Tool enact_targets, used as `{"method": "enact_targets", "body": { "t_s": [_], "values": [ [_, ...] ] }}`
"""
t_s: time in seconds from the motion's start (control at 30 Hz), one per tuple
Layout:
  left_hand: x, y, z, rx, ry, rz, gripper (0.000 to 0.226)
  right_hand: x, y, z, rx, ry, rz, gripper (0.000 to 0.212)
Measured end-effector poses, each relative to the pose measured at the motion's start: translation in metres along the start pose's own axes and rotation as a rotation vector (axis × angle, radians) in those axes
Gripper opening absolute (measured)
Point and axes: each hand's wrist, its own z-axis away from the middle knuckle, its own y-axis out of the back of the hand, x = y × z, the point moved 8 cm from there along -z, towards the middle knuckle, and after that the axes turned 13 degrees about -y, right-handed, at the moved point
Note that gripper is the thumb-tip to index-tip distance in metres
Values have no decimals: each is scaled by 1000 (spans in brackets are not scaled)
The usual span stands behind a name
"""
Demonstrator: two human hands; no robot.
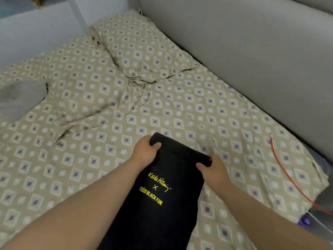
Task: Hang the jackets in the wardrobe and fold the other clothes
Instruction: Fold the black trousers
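Note:
A black garment (pixel 158 195) with yellow lettering lies as a long narrow strip on the patterned bed sheet (pixel 90 141), running from the near edge toward the middle. Its far end is turned over into a thick fold. My left hand (pixel 144 152) grips the left corner of that fold, thumb on top. My right hand (pixel 212 170) grips the right corner the same way. Both forearms reach in from the bottom of the view.
A pillow (pixel 144 51) in the same pattern lies at the head of the bed. A grey cloth (pixel 18 98) sits at the left edge. A grey padded wall (pixel 252 51) borders the right side. A red cord (pixel 288 177) crosses the sheet at the right.

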Motion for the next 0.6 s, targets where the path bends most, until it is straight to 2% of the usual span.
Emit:
{"method": "enact_targets", "body": {
  "t_s": [0.13,0.17,0.27,0.3,0.37,0.47,0.6],
  "values": [
    [-10,-36,-59,-18,-62,-114,17,10,-7,-73,30,-30,-48,42],
    [-21,-47,-66,-45,-63,-133,25,17,-14,-87,8,-41,-29,45],
    [-53,-78,-61,-149,-152,-401,93,32,-30,-115,-27,-96,8,50],
    [-61,-85,-57,-127,-202,-491,102,34,-33,-123,-26,-99,34,52],
    [-68,-93,-52,-81,-273,-607,102,36,-36,-133,-22,-111,90,53],
    [-69,-99,-61,-110,-287,-677,100,37,-36,-141,-9,-85,117,55],
    [-67,-91,-75,-242,-220,-543,102,31,-34,-135,43,-76,172,58]
  ]
}}
